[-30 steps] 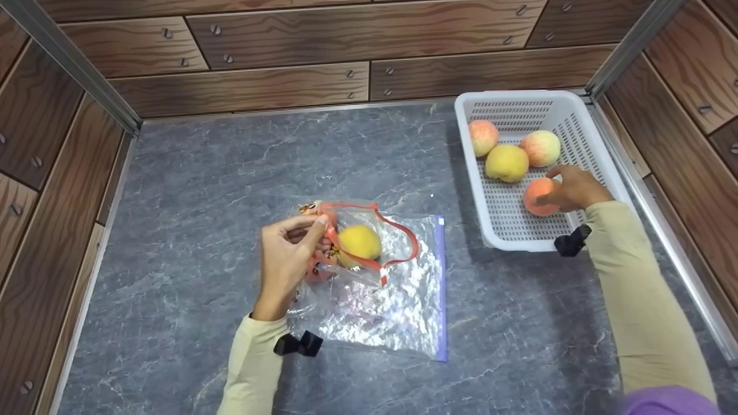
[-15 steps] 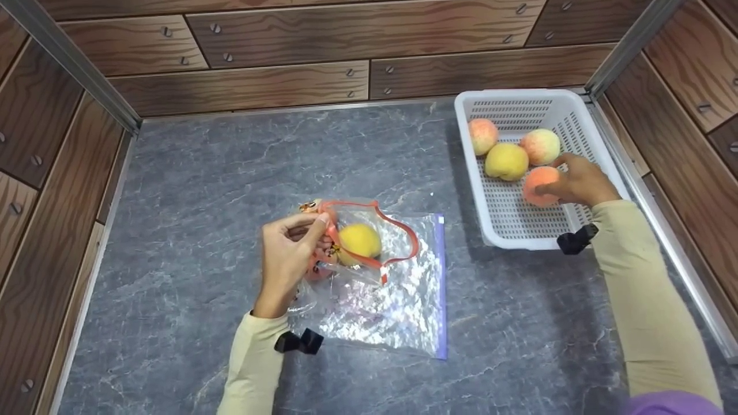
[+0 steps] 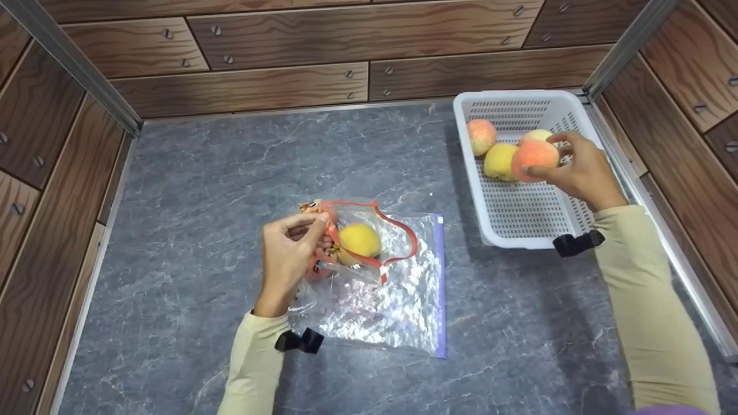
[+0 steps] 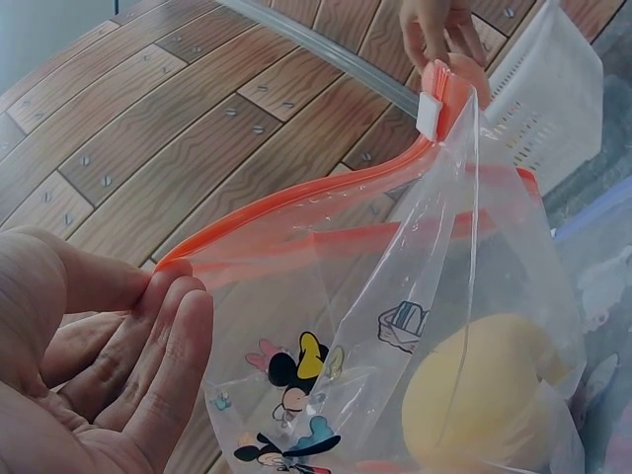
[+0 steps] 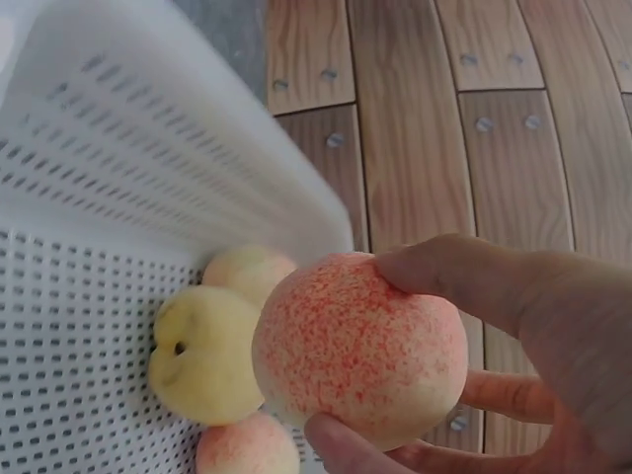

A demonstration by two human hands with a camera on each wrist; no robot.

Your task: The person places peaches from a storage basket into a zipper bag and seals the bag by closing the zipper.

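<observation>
My left hand (image 3: pixel 288 253) pinches the orange zip edge (image 4: pixel 247 222) of a clear zip bag (image 4: pixel 395 296) between thumb and fingers, and the bag's mouth gapes. Inside that bag lies a yellow peach (image 3: pixel 358 243); cartoon figures are printed on the plastic. Over the white basket (image 3: pixel 490 227), my right hand (image 3: pixel 585 170) grips a pinkish-red peach (image 5: pixel 360 346) with thumb and fingers around its sides. Below the held fruit, a yellow peach (image 5: pixel 205 355) and two red-and-yellow peaches, one at the left wall (image 3: pixel 481 137) and one farther right (image 3: pixel 536 136), rest in the basket.
Another clear bag with a purple zip edge (image 3: pixel 441 288) lies flat on the grey marbled tabletop (image 3: pixel 202 173), partly under the orange-edged bag. Wood-patterned walls (image 3: pixel 277 43) enclose the table at the back and both sides. The basket stands near the right wall's metal rail (image 3: pixel 669 253).
My right hand has lifted the pinkish-red peach off the basket floor, up and slightly back, so it now overlaps the other fruit in the head view. My left hand stays put.
</observation>
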